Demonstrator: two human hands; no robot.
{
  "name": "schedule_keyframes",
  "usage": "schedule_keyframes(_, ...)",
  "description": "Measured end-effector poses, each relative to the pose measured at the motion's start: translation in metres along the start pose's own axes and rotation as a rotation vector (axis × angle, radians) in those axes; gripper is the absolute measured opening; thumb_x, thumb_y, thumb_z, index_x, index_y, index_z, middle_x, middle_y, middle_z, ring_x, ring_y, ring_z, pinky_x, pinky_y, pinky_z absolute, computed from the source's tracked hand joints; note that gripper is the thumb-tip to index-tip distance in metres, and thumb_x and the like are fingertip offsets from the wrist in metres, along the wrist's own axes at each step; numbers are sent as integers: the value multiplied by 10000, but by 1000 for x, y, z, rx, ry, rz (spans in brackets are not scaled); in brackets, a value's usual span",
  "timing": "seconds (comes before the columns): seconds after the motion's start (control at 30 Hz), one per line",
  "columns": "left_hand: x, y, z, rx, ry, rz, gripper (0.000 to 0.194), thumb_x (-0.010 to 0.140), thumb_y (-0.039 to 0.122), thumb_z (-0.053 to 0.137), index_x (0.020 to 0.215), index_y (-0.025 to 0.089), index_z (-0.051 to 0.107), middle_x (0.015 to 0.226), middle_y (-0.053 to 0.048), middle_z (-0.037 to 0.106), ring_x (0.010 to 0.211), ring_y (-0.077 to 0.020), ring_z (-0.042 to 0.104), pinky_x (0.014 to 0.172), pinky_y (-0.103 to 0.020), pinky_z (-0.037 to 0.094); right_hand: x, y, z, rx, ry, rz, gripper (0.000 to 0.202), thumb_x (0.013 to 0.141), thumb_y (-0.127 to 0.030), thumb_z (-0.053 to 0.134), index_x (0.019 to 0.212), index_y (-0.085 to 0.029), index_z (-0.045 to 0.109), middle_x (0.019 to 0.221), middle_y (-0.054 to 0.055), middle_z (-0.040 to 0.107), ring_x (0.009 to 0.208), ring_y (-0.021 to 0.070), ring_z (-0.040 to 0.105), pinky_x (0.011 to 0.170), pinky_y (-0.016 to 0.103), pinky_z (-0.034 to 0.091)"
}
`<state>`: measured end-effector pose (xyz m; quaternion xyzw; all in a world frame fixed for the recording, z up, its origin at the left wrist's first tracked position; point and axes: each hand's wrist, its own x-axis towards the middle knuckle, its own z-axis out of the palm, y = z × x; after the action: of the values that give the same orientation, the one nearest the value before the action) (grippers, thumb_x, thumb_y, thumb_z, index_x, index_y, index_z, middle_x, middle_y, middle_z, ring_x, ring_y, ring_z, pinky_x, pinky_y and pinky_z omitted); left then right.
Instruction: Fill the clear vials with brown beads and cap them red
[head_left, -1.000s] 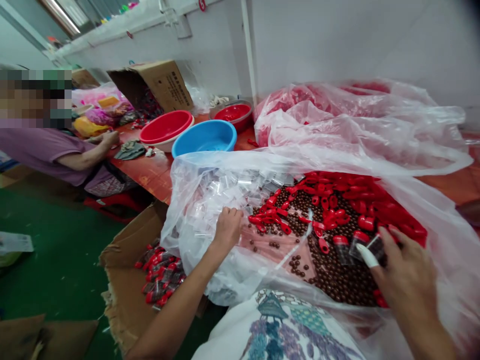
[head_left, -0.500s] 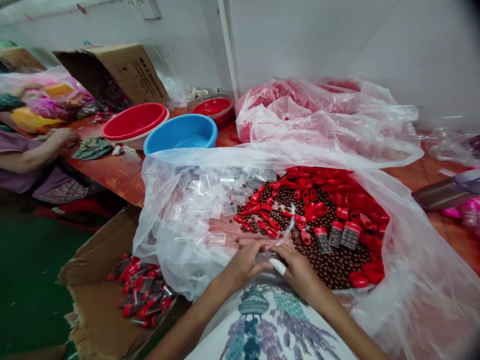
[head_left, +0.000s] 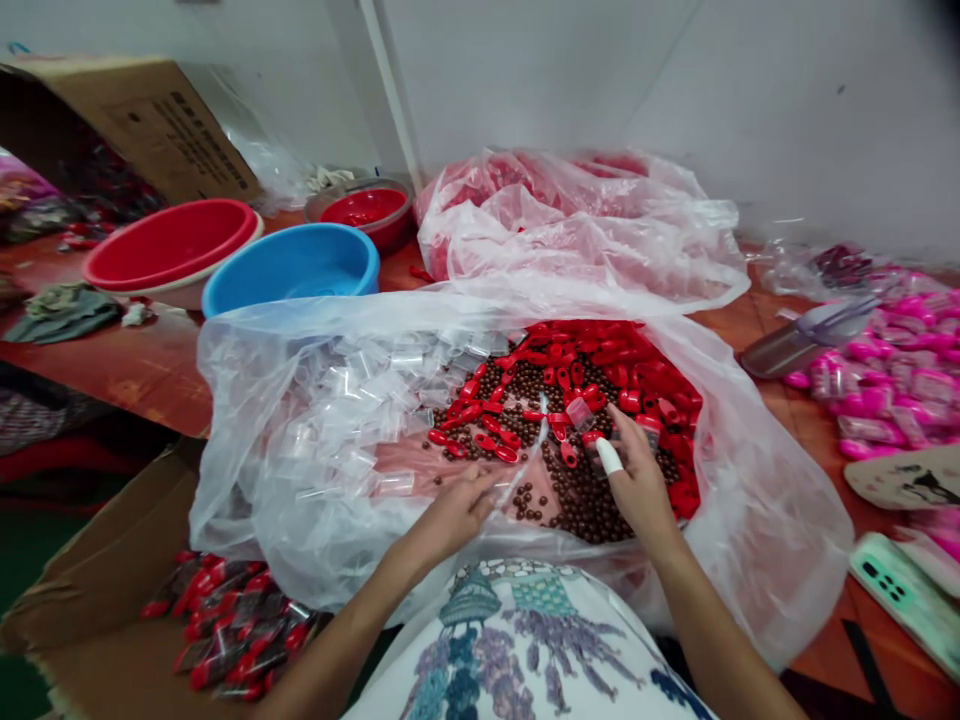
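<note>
My left hand [head_left: 454, 515] hovers over the near edge of a large clear plastic bag [head_left: 247, 400], fingers loosely bent and parted with nothing visible between them. My right hand [head_left: 641, 490], white wrapping on one finger, reaches over the brown beads [head_left: 592, 505] with its fingers spread. By its fingertips is a clear container [head_left: 580, 414], near red scoop-shaped pieces [head_left: 501, 435]. Another container with a red cap [head_left: 649, 428] is partly hidden behind the right hand. Clear empty containers [head_left: 352, 400] are heaped at the left of the bag, red caps [head_left: 675, 440] at the right.
A cardboard box [head_left: 82, 600] with filled red-capped containers stands lower left. A blue basin [head_left: 292, 270], a red basin [head_left: 176, 245] and a bag of red parts [head_left: 555, 220] sit behind. At right are a bottle [head_left: 795, 340], pink pieces [head_left: 900, 370] and a phone [head_left: 900, 590].
My hands were together at the bag's near edge around a clear item; now they are apart. The right hand has moved forward and right over the beads. The view has turned right.
</note>
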<state>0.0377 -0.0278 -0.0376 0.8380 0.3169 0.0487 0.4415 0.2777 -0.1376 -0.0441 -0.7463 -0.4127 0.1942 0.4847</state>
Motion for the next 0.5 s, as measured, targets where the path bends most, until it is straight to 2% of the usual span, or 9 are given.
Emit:
schedule_keyframes(0.07, 5, 3, 3, 9, -42, -13, 437, 816, 192, 489, 1241, 286, 534, 1184, -47, 588, 1074, -202, 536, 932, -339, 402, -8, 0, -3, 0, -13, -19, 413, 868, -266, 432, 1278, -246, 476, 1325, 74, 457, 1193, 202, 455, 1022, 411, 357)
schedule_keyframes(0.17, 12, 6, 8, -20, -66, -82, 347, 771, 231, 551, 1108, 259, 630, 1133, -28, 632, 1027, -215, 570, 902, -323, 412, -25, 3, -7, 17, -35, -21, 350, 853, -251, 443, 1181, -247, 566, 1251, 61, 536, 1173, 200, 475, 1036, 419, 337)
schedule_keyframes(0.3, 24, 9, 15, -56, -114, -137, 284, 741, 305, 583, 997, 230, 680, 971, -27, 671, 870, -209, 610, 773, -298, 447, -44, 14, -16, 81, -56, 9, 335, 845, -202, 417, 1119, -249, 604, 1187, 55, 577, 1111, 197, 518, 999, 425, 381)
schedule_keyframes(0.5, 47, 19, 31, -115, -163, -128, 293, 661, 285, 631, 922, 166, 695, 917, -52, 697, 857, -232, 617, 800, -322, 456, -57, 20, -25, 77, -2, -10, 417, 769, -85, 404, 1084, -249, 622, 1117, 40, 601, 1066, 183, 535, 965, 387, 408)
